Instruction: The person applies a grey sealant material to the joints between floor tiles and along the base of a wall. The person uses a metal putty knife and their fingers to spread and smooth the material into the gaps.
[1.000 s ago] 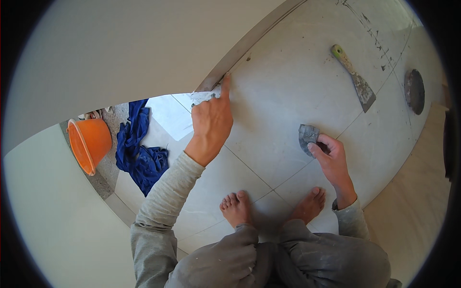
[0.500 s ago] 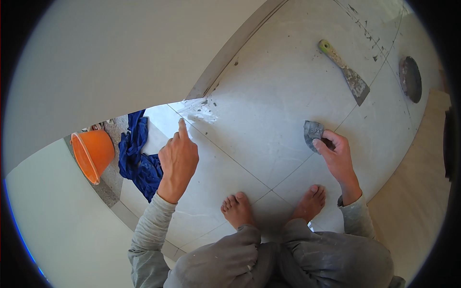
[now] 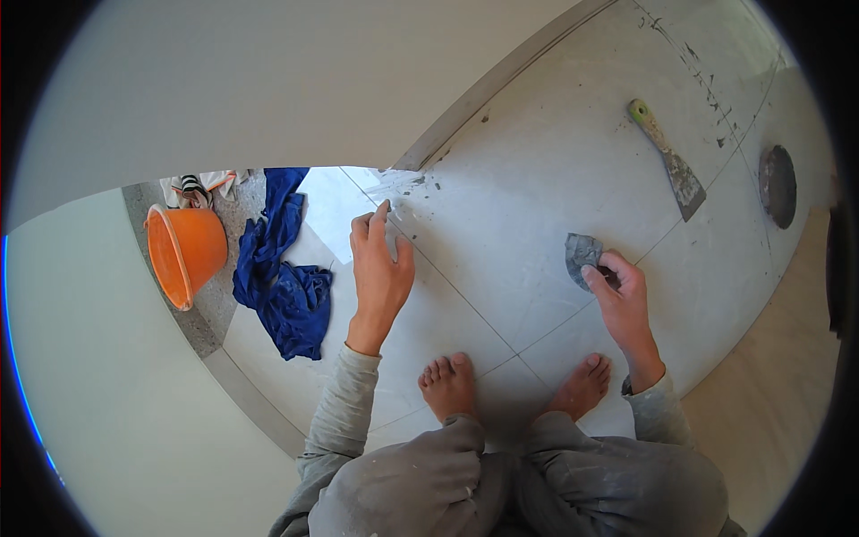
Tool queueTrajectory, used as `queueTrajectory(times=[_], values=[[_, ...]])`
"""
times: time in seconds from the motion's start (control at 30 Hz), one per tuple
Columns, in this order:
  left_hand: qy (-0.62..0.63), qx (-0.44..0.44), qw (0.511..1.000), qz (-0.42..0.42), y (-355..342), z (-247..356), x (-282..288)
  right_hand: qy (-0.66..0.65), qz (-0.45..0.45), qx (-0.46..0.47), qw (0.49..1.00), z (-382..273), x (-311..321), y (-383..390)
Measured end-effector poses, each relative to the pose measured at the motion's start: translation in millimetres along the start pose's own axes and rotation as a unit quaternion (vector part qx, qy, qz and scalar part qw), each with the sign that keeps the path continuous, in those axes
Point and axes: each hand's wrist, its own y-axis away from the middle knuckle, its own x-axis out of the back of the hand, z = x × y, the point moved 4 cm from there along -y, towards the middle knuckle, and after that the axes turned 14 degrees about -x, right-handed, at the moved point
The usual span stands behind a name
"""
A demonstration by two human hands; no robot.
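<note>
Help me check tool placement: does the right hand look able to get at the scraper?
Probably yes: the scraper lies nearby with only floor tiles between, though the right hand holds a grey piece that may hamper its grip.

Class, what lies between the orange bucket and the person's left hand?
In the head view, a crumpled blue cloth lies between the orange bucket and the left hand, with pale tile showing between cloth and hand.
</note>
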Motion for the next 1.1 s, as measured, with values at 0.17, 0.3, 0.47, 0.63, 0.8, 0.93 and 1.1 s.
queueTrajectory(times=[0.17,0.3,0.47,0.63,0.8,0.93,1.1], values=[[0.066,-0.004,0.998,0.016,21,3,-9,0.082,0.054,0.148,0.984,-70,-30,-18],[0.086,0.026,0.995,0.037,40,11,-4,0.093,0.053,0.211,0.971,-112,-69,-40],[0.143,0.090,0.983,0.074,63,4,12,0.290,0.138,0.412,0.853,-136,-112,-69],[0.128,0.113,0.976,0.133,85,-25,32,0.365,0.144,0.452,0.801,-140,-157,-82],[0.134,0.126,0.966,0.180,88,-42,39,0.383,0.137,0.425,0.808,-129,-177,-80],[0.041,0.114,0.967,0.226,100,-65,58,0.391,0.123,0.408,0.816,-116,-213,-64],[-0.079,0.104,0.946,0.298,139,-114,79,0.429,-0.063,0.287,0.854,-124,-272,-13]])
